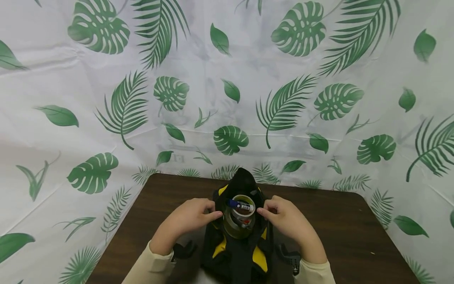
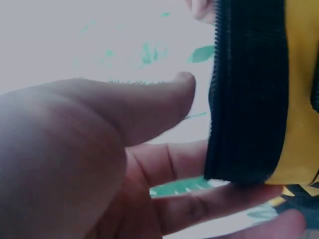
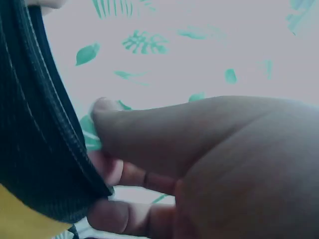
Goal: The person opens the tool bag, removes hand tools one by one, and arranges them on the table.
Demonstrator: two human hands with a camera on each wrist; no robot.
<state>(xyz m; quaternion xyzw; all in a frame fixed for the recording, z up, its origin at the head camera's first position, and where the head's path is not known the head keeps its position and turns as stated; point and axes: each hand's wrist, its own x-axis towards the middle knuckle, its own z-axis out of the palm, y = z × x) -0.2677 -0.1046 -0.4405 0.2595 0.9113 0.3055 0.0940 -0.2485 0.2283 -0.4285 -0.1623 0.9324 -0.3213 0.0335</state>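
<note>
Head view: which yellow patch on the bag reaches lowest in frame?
The big yellow patch at the lower right of the black bag; every other patch ends higher.

The head view looks forward and down from high up, farther back. A white hanging cloth with green leaves [image 1: 248,57] fills twelve o'clock; a dark brown wooden table [image 1: 337,228] sits at six. The left wrist view looks from very near the bare left hand [image 1: 188,217], facing the cloth, with a black and yellow cloth bag [image 1: 238,254] at three o'clock. The right wrist view does the same at the bare right hand [image 1: 288,219], bag at nine. All three share the bag and cloth.
</note>
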